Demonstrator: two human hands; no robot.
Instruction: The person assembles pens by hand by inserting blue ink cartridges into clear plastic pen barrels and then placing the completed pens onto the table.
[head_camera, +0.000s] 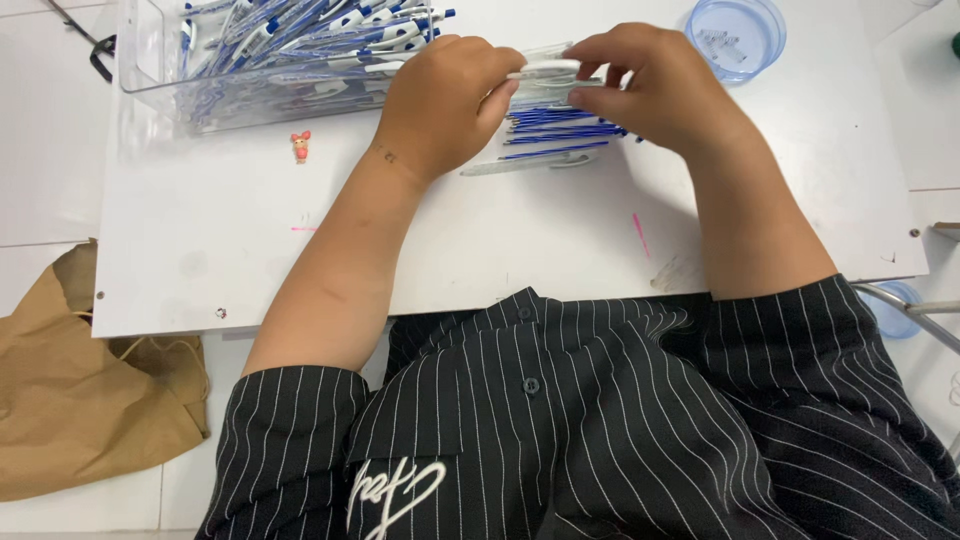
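My left hand (440, 100) and my right hand (655, 85) meet over the far middle of the white table (480, 240). Together they pinch one white pen barrel (545, 70), held level between the fingertips. Under the hands lies a small pile of blue pen refills and clear pen parts (555, 135). A clear plastic box (150, 70) full of blue and white pens (300, 35) stands at the far left, right beside my left hand.
A round blue lid with small clear parts (735, 35) lies at the far right. A tiny red figure (300, 146) stands near the box. A brown paper bag (70, 400) lies on the floor at the left. A metal chair frame (915, 310) shows at right.
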